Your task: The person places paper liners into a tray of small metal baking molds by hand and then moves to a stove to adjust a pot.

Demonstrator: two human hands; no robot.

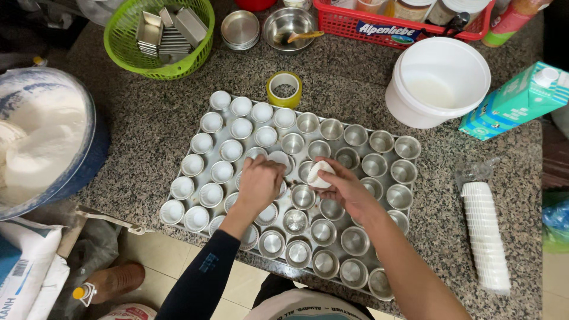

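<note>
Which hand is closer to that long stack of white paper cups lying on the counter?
Right. The right hand is over the tray's middle, on the side toward the stack of paper cups; the left hand is farther away.

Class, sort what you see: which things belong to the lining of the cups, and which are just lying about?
In use: left hand; right hand; paper liners; metal cups; tray; liner stack.

Lying about: tape roll; white bucket; carton; green basket.
</note>
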